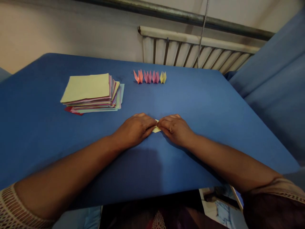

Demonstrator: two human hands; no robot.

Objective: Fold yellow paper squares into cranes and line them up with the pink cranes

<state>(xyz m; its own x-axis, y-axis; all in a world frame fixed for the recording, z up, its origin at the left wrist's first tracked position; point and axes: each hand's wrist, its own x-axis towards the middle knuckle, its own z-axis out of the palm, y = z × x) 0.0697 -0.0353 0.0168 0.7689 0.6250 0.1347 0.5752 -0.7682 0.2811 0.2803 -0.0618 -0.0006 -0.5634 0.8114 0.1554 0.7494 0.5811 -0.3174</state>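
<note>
My left hand (135,128) and my right hand (175,128) meet at the middle of the blue table (202,105). Both have their fingers curled and pinched on a small pale yellow folded paper (156,128) that lies on the tabletop between them. Most of that paper is hidden under my fingertips. Farther back stands a short row of folded paper pieces (149,77), orange, pink and yellow, set upright side by side.
A stack of coloured paper sheets (91,93) with a pale yellow one on top lies at the back left. A white radiator (190,52) runs along the wall behind the table. Blue fabric (276,76) rises at the right.
</note>
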